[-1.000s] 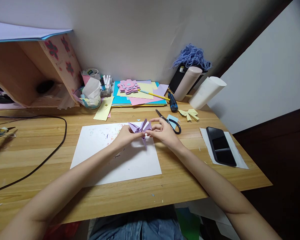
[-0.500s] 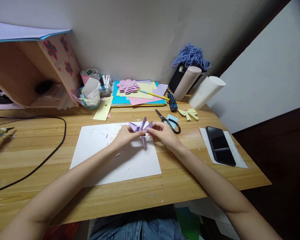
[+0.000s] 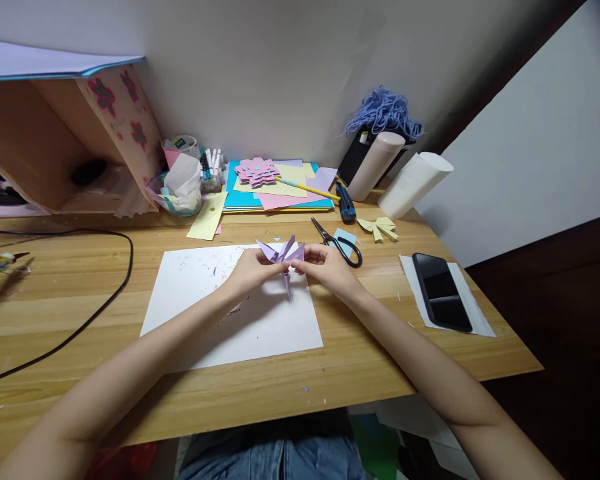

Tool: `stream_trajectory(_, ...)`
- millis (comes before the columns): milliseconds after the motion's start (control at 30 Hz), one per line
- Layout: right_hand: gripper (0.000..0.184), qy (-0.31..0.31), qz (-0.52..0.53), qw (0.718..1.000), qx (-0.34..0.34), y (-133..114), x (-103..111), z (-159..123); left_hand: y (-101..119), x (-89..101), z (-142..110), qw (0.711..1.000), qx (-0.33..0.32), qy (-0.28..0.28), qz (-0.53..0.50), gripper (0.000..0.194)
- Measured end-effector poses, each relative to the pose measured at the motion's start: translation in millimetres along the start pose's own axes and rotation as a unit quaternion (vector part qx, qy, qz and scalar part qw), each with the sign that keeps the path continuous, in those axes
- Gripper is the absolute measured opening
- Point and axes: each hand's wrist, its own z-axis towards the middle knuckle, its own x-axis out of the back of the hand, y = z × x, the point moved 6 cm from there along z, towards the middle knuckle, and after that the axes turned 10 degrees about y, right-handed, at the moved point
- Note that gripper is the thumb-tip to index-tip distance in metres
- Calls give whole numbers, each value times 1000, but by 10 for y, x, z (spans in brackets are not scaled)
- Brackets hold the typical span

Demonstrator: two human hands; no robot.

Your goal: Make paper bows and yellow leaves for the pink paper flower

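Between my two hands is a folded purple paper flower (image 3: 281,251) with several pointed petals spreading out and one pointing down toward me. My left hand (image 3: 253,268) pinches it from the left, thumb in front. From the right, my right hand (image 3: 326,265) pinches it too, its thumb close to the left thumb. The fingers behind the paper are partly hidden. Under the flower lies a white sheet (image 3: 195,340) with coloured marks and small scraps. Black-handled scissors (image 3: 337,243) lie just beyond my right hand, over a light blue paper piece (image 3: 345,239).
A yellow paper bow (image 3: 379,229), a utility knife (image 3: 345,204) and a phone (image 3: 441,291) lie to the right. Coloured papers with a pink paper flower (image 3: 257,172) sit at the back. A black cable (image 3: 100,313) curves across the left, near a cardboard box (image 3: 125,133).
The purple paper's upper petals have shifted slightly, and my right thumb has moved a little left toward the left one. Both hands stay in nearly the same place.
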Motion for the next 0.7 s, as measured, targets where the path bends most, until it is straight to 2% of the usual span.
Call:
stream_trajectory(400,11,-34,-17,998,-47,127,2,1,-40,-27,54,999,-24,-21,30,25)
stream_trajectory(533,13,-66,-13,996,-64,109,10,17,-69,11,91,998,-6,-22,66,20)
stream_trajectory(700,13,-91,-6,994,-59,37,27,17,-34,24,95,997,-2,-47,63,16)
